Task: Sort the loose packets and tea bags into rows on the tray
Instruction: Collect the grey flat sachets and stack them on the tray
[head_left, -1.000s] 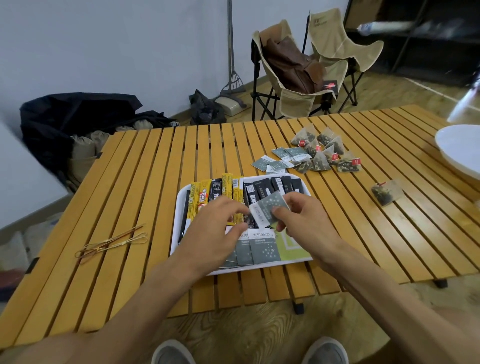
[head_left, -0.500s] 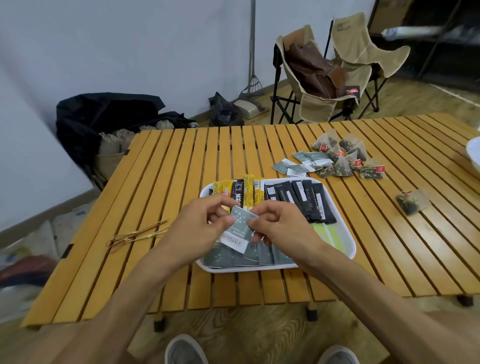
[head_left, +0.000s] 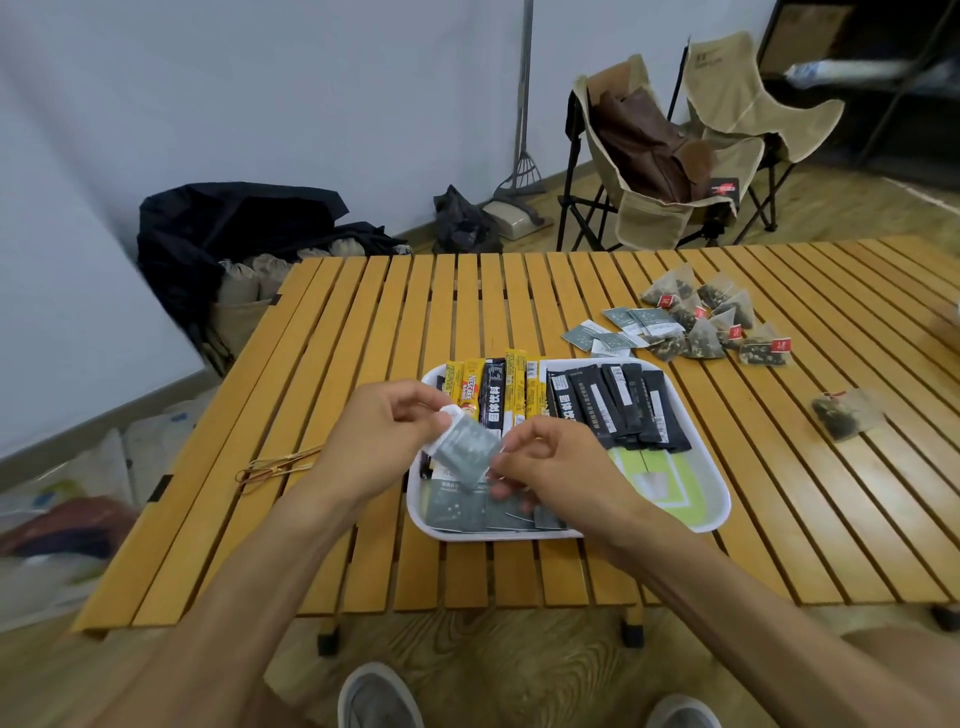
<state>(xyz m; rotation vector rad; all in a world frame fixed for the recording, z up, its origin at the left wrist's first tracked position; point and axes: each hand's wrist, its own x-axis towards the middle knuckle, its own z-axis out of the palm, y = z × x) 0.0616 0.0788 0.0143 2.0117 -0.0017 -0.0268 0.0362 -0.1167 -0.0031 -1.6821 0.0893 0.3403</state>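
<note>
A grey-green tea packet (head_left: 464, 451) sits just left of the frame's centre, held tilted above the near left part of the white tray (head_left: 696, 410). The left hand (head_left: 387, 436) pinches its upper left, white-edged end between thumb and fingers, and the right hand (head_left: 558, 462) pinches its lower right corner, fingers curled.

Beneath the hands, along the tray's near edge, lies a row of matching grey-green packets (head_left: 457, 512), overlapping one another. Along the far edge, yellow coffee sticks (head_left: 470, 387) stand side by side at the left, with a black stick among them, and black stick packets (head_left: 618, 408) lie fanned to their right. The tray's near right corner shows a pale green printed pattern.

The tray rests on a slatted wooden table (head_left: 363, 322). Right of centre, beyond the tray, loose grey-green packets (head_left: 618, 330) lie scattered, touching a heap of pyramid tea bags (head_left: 711, 317) with red tags. A single tea bag (head_left: 847, 421) lies apart toward the right edge. At centre left, a pair of gold tongs (head_left: 278, 465) lies on the slats.

In the upper right stand two beige folding chairs (head_left: 727, 93), one holding a brown bag (head_left: 644, 140). A dark bag (head_left: 234, 223) sits on the floor at upper left, against the wall. Grey shoes (head_left: 376, 699) show at the bottom.
</note>
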